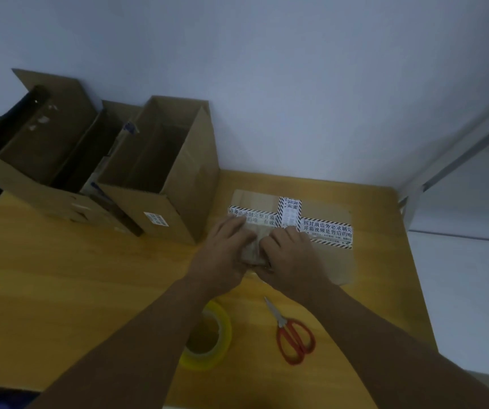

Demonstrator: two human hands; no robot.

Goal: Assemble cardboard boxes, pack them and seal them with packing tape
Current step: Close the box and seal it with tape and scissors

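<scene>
Your bench (60,276) carries the flattened cardboard box (328,261) toward its far right corner, crossed by strips of black-and-white printed tape (325,231). Both of your hands meet at the near left part of that box, on a small brown packet (252,250) that lies on it. Your left hand (225,249) lies flat, fingers straight and close together, pressing on the packet and the tape beyond it. Your right hand (291,256) touches the packet's other side with bent knuckles; its fingertips are hidden, so you cannot tell whether it pinches anything. Near the front edge, under your left forearm, sits a yellow tape roll (226,329), with red-handled scissors (281,321) just to its right. Open cartons (163,202) stand at the far left corner.
</scene>
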